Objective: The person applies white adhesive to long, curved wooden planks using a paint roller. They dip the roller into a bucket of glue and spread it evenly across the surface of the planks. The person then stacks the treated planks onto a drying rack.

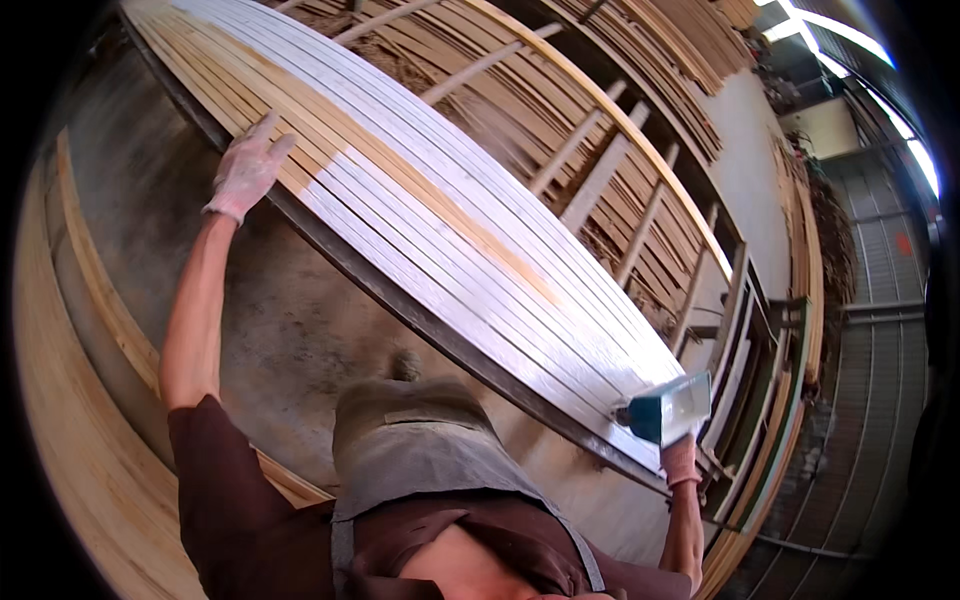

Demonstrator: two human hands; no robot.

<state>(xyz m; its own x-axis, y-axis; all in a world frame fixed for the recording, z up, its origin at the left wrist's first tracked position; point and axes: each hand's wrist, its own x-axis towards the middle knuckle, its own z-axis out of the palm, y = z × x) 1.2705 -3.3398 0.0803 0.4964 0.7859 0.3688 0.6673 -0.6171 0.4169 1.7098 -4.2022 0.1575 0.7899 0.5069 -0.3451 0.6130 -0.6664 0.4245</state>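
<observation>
My left hand (pixel 250 165), in a pale, dusty glove, rests on the near edge of a row of long wooden strips (pixel 185 60). Its fingers are spread and lie on bare, tan wood. At the right end of the row, my gloved right hand (pixel 682 462) is closed under a spray gun with a boxy teal cup (pixel 672 410); the cup hides the grip. Its dark nozzle points left over the strips. White coating (pixel 470 270) covers much of the row, with a tan uncoated band through the middle and bare wood at the far left.
A dark rail (pixel 400 315) runs under the row's near edge. Behind it stands a wooden rack with crossbars (pixel 590 140) and stacked strips. Long boards (pixel 75 440) lie at my left, and more timber (pixel 780 420) is at the right beside a metal-sheet wall (pixel 880 400).
</observation>
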